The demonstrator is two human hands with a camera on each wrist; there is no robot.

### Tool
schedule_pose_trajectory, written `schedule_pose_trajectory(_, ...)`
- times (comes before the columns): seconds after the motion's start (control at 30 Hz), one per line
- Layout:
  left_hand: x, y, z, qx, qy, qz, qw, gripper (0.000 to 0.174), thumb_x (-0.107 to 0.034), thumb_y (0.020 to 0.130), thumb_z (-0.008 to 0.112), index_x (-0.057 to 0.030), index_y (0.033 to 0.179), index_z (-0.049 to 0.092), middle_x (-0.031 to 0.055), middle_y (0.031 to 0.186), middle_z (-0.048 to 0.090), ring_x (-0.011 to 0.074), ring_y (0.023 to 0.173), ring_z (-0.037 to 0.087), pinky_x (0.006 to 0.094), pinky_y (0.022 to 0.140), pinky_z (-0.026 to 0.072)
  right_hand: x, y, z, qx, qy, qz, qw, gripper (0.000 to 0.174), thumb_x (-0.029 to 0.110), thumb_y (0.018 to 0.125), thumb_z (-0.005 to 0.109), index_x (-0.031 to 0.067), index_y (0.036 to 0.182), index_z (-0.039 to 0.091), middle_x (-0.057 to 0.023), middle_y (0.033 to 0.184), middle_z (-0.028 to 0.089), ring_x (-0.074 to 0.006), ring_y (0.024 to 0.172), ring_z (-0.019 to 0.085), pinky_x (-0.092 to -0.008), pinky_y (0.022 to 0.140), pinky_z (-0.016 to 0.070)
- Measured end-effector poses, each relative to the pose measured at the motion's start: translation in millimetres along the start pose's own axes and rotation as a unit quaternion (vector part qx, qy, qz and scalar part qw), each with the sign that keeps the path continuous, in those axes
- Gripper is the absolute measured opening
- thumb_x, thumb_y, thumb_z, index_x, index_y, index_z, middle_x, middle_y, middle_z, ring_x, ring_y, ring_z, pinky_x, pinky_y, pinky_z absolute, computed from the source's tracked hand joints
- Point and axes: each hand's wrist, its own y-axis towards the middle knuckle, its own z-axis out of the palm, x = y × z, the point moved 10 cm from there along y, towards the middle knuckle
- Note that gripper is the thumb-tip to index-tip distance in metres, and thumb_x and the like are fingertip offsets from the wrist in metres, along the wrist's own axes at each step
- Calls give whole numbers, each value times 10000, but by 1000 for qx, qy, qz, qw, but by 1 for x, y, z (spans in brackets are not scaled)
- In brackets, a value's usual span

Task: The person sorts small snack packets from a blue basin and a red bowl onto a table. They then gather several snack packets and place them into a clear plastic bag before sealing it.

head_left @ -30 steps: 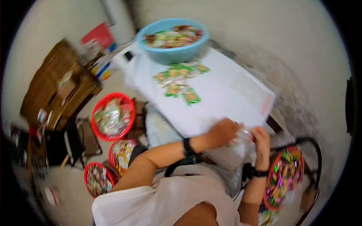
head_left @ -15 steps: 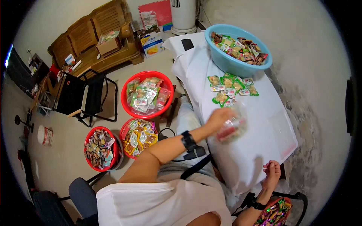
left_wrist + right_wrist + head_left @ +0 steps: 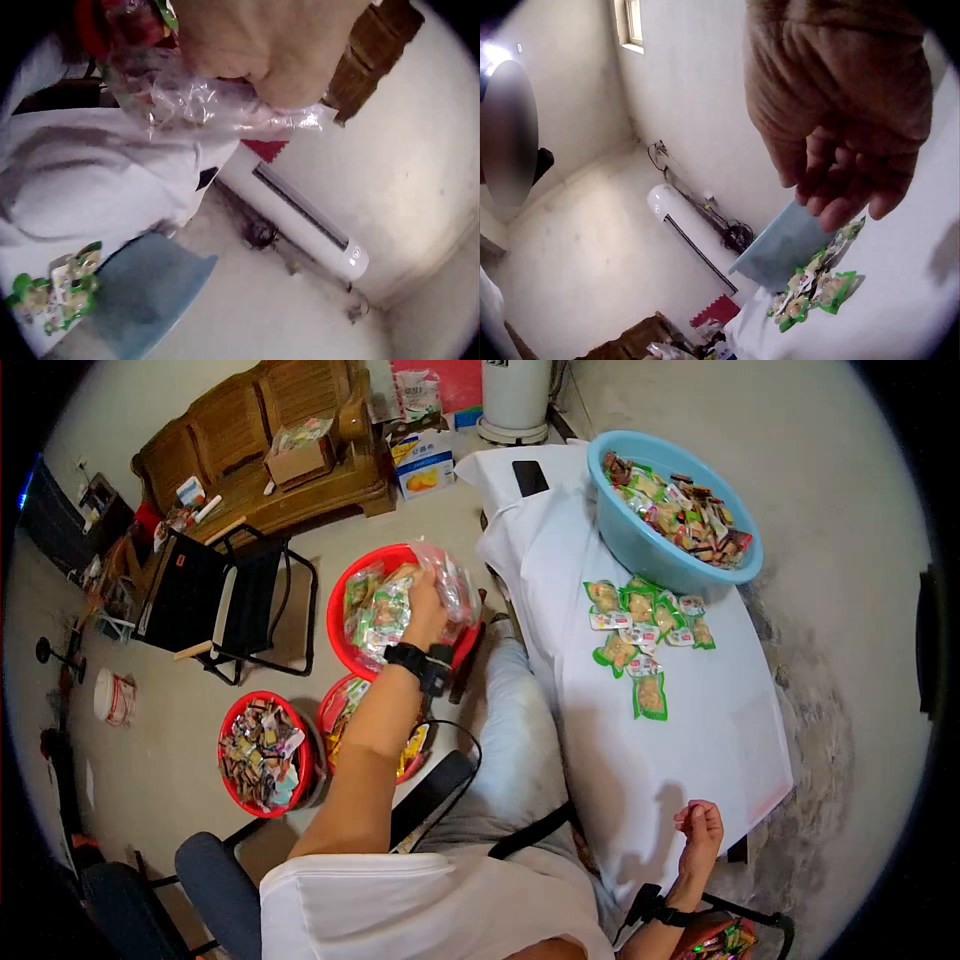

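My left hand (image 3: 425, 610) is over the red basin (image 3: 340, 635) of bagged snacks, gripping a clear plastic bag (image 3: 452, 578) with some red in it. In the left wrist view the crinkled bag (image 3: 199, 97) hangs from under the fingers. My right hand (image 3: 703, 828) is above the near end of the white-covered table (image 3: 690, 760), fingers loosely curled with nothing in them. Farther up the table lie several small green-edged snack packets (image 3: 640, 630), beside a big blue basin (image 3: 625, 525) full of mixed packets.
Left of my legs stand a red tub (image 3: 305, 760) of small packets and another red basin (image 3: 345, 695), partly behind my forearm. A folding chair (image 3: 240, 600) and a wooden bench (image 3: 220, 435) are beyond. A phone (image 3: 530, 478) lies at the table's far end.
My left hand has carried the bag from near my right hand, across the table, left to the red basin. The right hand let go of it and has stayed near the table's end.
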Motion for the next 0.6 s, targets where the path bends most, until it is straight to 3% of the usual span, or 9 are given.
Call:
schedule_pose_trajectory(0.07,-10,41,-24,49,-15,24,998,254,-227,966,402,-48,1057,557,66,1001,617,220,904,598,373,820,495,-1,5,10,5,-18,5,1000,157,195,894,570,39,888,585,-31,725,595,-115,678,568,-240,622,435)
schedule_pose_trajectory(0.17,-37,51,-26,138,-82,9,987,239,-229,942,473,-44,1058,570,61,1010,625,195,931,595,358,873,484,-1,11,26,18,-33,9,999,164,202,891,574,38,889,586,-29,719,597,-110,677,562,-244,624,434)
schedule_pose_trajectory(0.23,-36,76,-57,112,-156,-3,981,217,-219,926,507,-57,1053,580,60,1003,626,187,924,595,344,864,489,0,14,37,27,-52,22,998,167,206,890,575,38,889,586,-27,720,600,-110,679,561,-245,626,434)
schedule_pose_trajectory(0.27,-38,92,-81,73,-133,40,988,203,-212,927,505,-60,1036,584,67,991,627,201,915,595,351,865,488,0,15,42,36,-67,28,997,171,209,889,577,39,890,587,-26,720,602,-109,681,559,-247,628,434)
schedule_pose_trajectory(0.3,-37,98,-92,35,-117,26,992,254,-231,951,439,-50,1099,537,92,1046,604,243,970,572,404,923,442,-1,16,44,31,-69,30,997,171,209,889,577,39,890,587,-26,720,602,-109,681,559,-247,628,434)
schedule_pose_trajectory(0.37,-30,108,-115,-92,-98,28,991,259,-239,952,437,-47,1093,538,90,1043,604,240,959,577,405,902,457,-4,19,54,50,-97,32,994,200,254,892,570,54,881,586,-16,720,596,-101,651,562,-232,623,431)
schedule_pose_trajectory(0.4,-28,114,-113,-92,-100,25,990,259,-239,952,437,-47,1093,538,90,1043,604,240,959,577,405,902,457,-2,21,57,48,-99,31,993,200,254,892,570,54,881,586,-16,720,596,-101,651,562,-232,623,431)
schedule_pose_trajectory(0.5,-21,135,-109,-79,-165,-2,983,255,-241,954,434,-43,1075,540,84,1040,602,230,936,581,384,862,481,-1,26,65,43,-124,47,990,209,260,889,573,53,875,590,-16,716,599,-101,650,562,-232,625,429)
schedule_pose_trajectory(0.6,-33,163,-109,39,-98,35,994,253,-272,933,476,-45,993,572,82,914,620,223,831,601,357,752,509,-3,30,71,44,-130,70,988,184,222,886,584,38,879,588,-22,730,606,-109,686,566,-242,638,416)
